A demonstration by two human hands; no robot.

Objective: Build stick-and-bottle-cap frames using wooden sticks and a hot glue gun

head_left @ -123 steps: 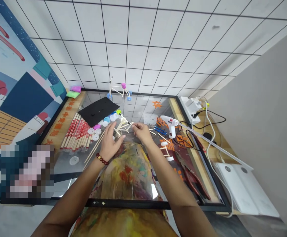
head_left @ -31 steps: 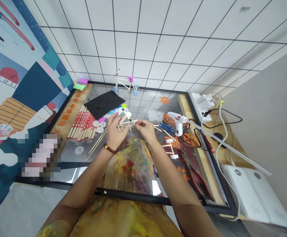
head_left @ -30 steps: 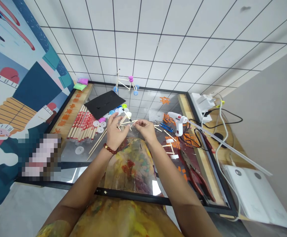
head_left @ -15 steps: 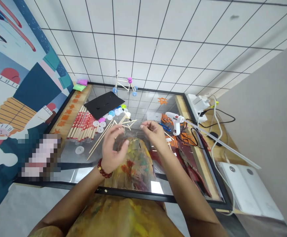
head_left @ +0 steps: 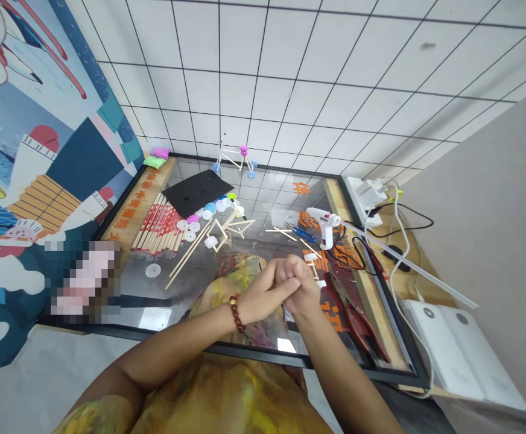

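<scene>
The left hand (head_left: 265, 293) and right hand (head_left: 306, 292) are clasped together above the near edge of the glass worktop (head_left: 267, 187); whether anything is enclosed between them cannot be seen. Just beyond the right hand lies a wooden axle assembly with white wheels (head_left: 314, 267). The stick frame (head_left: 228, 228) rests clear of both hands, about midway between the worktop's left and right edges. Handling estimate: light, stiff, fragile at the joints; grip a thick stick near mid-length and avoid loading the thin ends. Toward the right edge: hot-glue gun (head_left: 327, 223). Near right corner: red-handled pliers (head_left: 358, 319). Along the left edge: chopsticks (head_left: 158, 228).
</scene>
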